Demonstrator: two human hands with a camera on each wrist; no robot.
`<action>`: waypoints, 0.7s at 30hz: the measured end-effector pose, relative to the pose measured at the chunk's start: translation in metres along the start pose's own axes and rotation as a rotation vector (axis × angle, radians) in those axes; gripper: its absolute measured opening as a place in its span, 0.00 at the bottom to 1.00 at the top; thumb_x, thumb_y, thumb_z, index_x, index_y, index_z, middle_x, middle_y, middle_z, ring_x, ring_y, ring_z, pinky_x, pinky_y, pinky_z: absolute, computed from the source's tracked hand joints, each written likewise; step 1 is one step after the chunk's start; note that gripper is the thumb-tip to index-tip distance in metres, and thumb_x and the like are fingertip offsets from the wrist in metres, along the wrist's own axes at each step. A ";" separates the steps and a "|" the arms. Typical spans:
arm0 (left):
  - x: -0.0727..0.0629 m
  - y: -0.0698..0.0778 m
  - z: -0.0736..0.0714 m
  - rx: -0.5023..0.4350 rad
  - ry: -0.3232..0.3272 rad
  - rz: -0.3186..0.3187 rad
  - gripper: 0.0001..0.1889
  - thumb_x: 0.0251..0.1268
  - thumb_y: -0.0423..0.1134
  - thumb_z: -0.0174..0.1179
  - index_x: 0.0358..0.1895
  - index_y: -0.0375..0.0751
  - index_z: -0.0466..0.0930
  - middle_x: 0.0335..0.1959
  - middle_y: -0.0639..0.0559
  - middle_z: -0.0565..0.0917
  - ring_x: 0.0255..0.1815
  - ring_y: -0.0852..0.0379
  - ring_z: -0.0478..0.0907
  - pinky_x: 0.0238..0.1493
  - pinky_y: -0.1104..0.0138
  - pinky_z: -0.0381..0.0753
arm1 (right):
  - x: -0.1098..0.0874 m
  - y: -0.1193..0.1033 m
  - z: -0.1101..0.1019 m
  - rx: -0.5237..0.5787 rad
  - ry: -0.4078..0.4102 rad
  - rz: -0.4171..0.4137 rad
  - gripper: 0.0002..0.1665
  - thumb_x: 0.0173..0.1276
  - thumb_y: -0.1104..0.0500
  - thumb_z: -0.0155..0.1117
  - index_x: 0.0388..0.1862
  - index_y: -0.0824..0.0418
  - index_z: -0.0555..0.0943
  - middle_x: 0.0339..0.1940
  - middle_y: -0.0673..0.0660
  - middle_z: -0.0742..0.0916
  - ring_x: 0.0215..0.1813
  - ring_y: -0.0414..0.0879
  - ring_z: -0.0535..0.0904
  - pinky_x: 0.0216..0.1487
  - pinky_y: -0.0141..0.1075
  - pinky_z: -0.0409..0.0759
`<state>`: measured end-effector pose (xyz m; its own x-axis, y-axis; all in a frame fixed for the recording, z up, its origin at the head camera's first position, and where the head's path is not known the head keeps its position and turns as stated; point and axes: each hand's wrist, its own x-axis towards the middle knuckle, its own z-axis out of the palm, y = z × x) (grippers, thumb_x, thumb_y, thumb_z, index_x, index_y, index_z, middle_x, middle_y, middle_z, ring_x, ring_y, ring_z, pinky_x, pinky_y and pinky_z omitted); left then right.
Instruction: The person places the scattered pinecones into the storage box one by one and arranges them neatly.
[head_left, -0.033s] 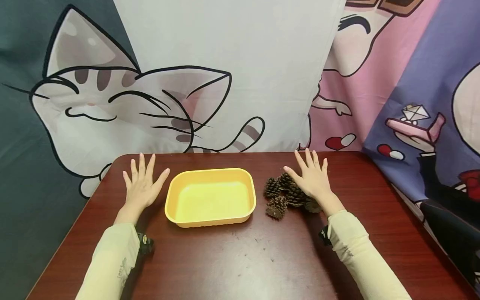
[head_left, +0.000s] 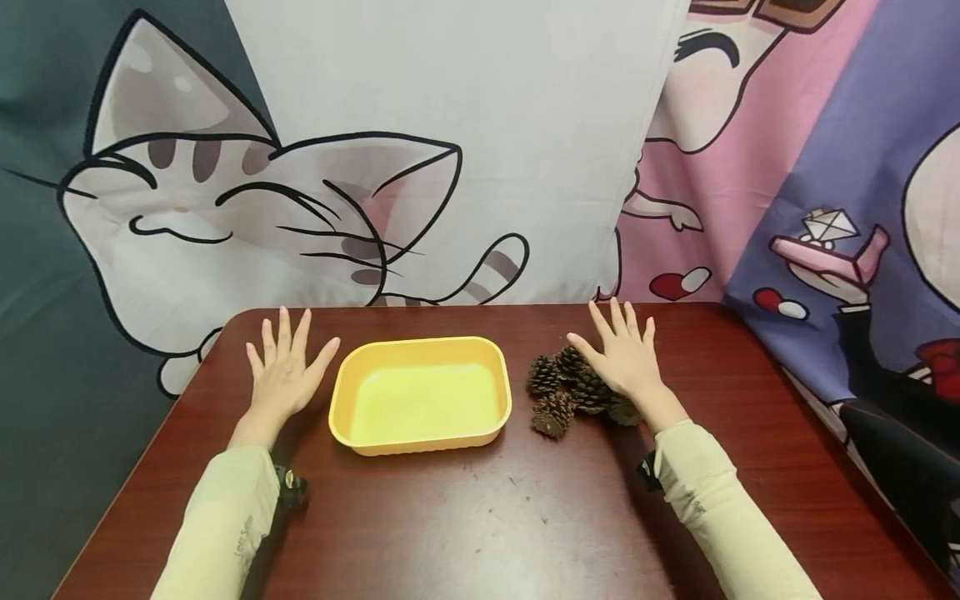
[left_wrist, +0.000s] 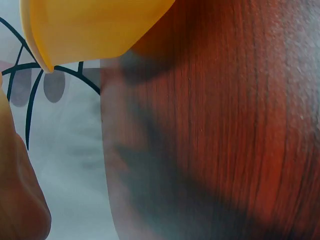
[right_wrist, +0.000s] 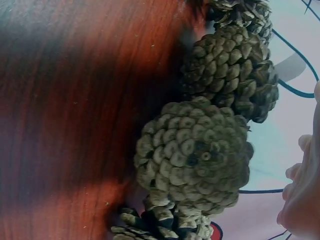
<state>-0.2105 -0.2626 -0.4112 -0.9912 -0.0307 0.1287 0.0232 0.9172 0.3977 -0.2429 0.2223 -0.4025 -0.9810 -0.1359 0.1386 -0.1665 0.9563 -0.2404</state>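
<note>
A yellow rectangular plastic basin (head_left: 420, 442) sits on the table, its inside bare. Left of it, my left hand (head_left: 283, 375) is held palm down with fingers spread, holding nothing; the basin's wall (left_wrist: 95, 35) shows at the top of the left wrist view. Several brown pine cones (head_left: 555, 408) lie clustered right of the basin. Above the right part of that cluster, my right hand (head_left: 628, 358) spreads its fingers and hides some of the cones. In the right wrist view a large pine cone (right_wrist: 195, 155) fills the middle, with the hand off at the right edge.
The dark red wooden table (head_left: 450, 533) carries both the basin and the cones. Behind its far edge hangs a cloth printed with a cartoon cat (head_left: 180, 275). A dark object (head_left: 892, 467) stands beyond the table's right edge.
</note>
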 end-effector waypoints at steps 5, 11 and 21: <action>0.002 0.007 0.001 -0.002 -0.009 0.011 0.42 0.66 0.70 0.29 0.74 0.51 0.32 0.73 0.45 0.24 0.71 0.42 0.15 0.61 0.37 0.17 | -0.001 0.001 0.000 0.019 0.010 -0.002 0.47 0.66 0.26 0.34 0.76 0.49 0.46 0.76 0.64 0.48 0.75 0.59 0.34 0.67 0.62 0.28; -0.001 0.012 0.000 -0.015 0.010 0.028 0.42 0.66 0.69 0.31 0.75 0.50 0.33 0.74 0.42 0.28 0.72 0.40 0.18 0.62 0.37 0.19 | -0.004 -0.003 -0.005 0.073 0.064 -0.035 0.46 0.66 0.27 0.38 0.75 0.50 0.49 0.75 0.64 0.51 0.76 0.59 0.37 0.68 0.61 0.28; -0.011 0.018 -0.010 -0.208 -0.151 -0.093 0.42 0.67 0.65 0.37 0.74 0.42 0.39 0.68 0.32 0.61 0.65 0.30 0.57 0.59 0.35 0.54 | -0.009 -0.004 -0.018 0.163 0.076 -0.160 0.47 0.64 0.33 0.53 0.74 0.53 0.53 0.73 0.65 0.59 0.75 0.57 0.43 0.69 0.62 0.36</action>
<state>-0.1977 -0.2497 -0.3962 -0.9982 -0.0370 -0.0476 -0.0579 0.8116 0.5814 -0.2316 0.2242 -0.3859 -0.9314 -0.2566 0.2583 -0.3394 0.8688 -0.3605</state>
